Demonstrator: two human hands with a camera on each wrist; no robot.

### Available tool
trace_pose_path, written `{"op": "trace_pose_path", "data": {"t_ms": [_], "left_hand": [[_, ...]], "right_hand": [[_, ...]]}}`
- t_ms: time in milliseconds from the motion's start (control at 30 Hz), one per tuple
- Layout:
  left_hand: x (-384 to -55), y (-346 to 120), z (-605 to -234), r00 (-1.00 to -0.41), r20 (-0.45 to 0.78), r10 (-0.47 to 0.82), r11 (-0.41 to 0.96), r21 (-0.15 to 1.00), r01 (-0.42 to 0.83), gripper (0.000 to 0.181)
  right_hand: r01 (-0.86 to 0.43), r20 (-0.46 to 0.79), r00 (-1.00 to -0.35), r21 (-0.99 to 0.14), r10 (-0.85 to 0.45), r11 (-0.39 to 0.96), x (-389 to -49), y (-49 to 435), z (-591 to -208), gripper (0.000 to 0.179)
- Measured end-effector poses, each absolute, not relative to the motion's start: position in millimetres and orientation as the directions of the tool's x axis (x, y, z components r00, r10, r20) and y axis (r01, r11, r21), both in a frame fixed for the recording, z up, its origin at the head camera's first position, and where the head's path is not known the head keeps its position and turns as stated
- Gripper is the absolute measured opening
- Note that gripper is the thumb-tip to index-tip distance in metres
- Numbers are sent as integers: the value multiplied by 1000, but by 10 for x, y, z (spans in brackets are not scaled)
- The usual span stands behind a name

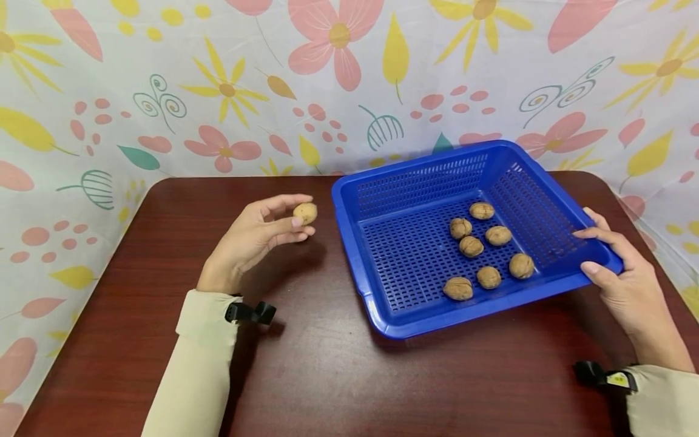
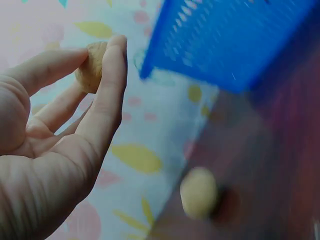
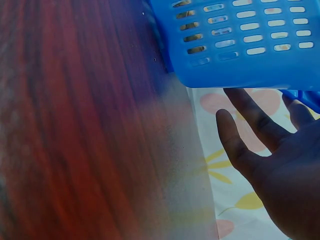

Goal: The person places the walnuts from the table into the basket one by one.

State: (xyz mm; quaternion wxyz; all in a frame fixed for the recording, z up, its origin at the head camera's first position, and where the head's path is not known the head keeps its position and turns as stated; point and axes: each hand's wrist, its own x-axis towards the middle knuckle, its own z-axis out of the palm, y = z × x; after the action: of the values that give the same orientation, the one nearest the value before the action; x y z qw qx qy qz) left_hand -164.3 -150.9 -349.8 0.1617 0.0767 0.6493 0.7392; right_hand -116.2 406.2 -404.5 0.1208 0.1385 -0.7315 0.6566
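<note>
My left hand (image 1: 262,233) pinches a tan walnut (image 1: 305,213) between thumb and fingers, left of a blue plastic basket (image 1: 349,243). In the left wrist view the same walnut (image 2: 91,70) sits at the fingertips, and a blurred round tan thing (image 2: 199,194) lies lower down on the tabletop. My right hand (image 1: 628,279) grips the basket's right near corner, fingers over the rim and thumb at its near side. Inside the basket, several walnuts, one of them a walnut (image 1: 458,289) by the near wall, lie scattered toward the right.
The dark red-brown wooden table (image 1: 327,376) spans the lower view. Behind it hangs a white cloth (image 1: 349,109) printed with pink and yellow flowers. The basket has slotted walls and floor and stands close to the table's back edge.
</note>
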Motion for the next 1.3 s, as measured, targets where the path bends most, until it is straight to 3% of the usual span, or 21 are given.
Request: {"op": "trace_pose_path", "data": {"t_ms": [267, 433, 767, 967, 1167, 1300], "left_hand": [[-1840, -932, -3132, -947, 49, 316, -322, 945, -59, 43], [-1967, -545, -2929, -921, 139, 364, -401, 916, -20, 44], [-2323, 86, -2771, -869, 106, 483, -454, 879, -145, 47], [-2503, 343, -2886, -794, -25, 607, -338, 896, -286, 47], [-2607, 540, -3054, -655, -170, 736, -93, 934, -346, 42], [-2605, 618, -3118, -552, -269, 789, 42, 920, -389, 42]], "right_hand": [[-358, 356, -934, -924, -41, 134, -1164, 4068, -4044, 39], [-354, 353, -935, -921, -38, 164, -1168, 4067, -4043, 39], [-349, 351, -936, -914, -30, 207, -1171, 4072, -4043, 40], [-356, 355, -934, -921, -31, 160, -1181, 4056, -4045, 39], [-353, 351, -936, -930, -34, 103, -1178, 4047, -4046, 39], [-348, 349, -937, -923, -26, 161, -1180, 4050, -4050, 39]]}}
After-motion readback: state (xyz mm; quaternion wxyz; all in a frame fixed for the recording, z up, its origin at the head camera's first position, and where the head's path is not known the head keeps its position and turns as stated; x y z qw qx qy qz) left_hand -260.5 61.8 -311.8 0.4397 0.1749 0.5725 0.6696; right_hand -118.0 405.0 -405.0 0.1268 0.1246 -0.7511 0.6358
